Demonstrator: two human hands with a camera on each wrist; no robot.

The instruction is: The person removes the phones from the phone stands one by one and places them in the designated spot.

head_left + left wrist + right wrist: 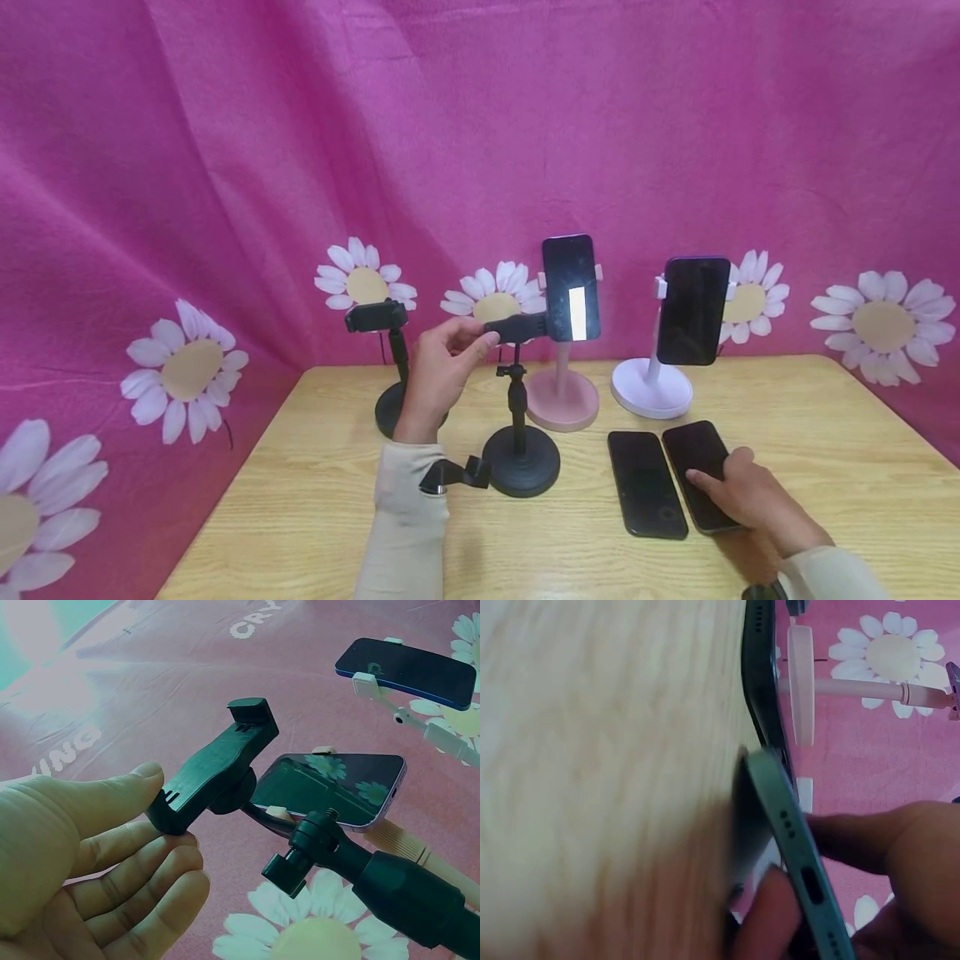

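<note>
My left hand (pixel 437 375) pinches one end of the black phone clamp (pixel 517 328) on top of a black phone stand (pixel 520 463). In the left wrist view, the thumb lies on the clamp's end (pixel 214 769) with the fingers beneath, and its cradle holds no phone. On the right, my right hand (pixel 765 502) grips a dark smartphone (pixel 693 458), thumb on the screen side. The right wrist view shows that phone's port edge (pixel 795 851) tilted up from the wood, with a finger under it. A second smartphone (pixel 647 483) lies flat on its left.
Behind stand a pink stand (pixel 562 406) and a white stand (pixel 652 392), each bearing a phone (pixel 572 275) upright. Another black stand (pixel 393 408) is at the back left. A pink daisy-print cloth (pixel 480 150) hangs behind the wooden table (pixel 300 500).
</note>
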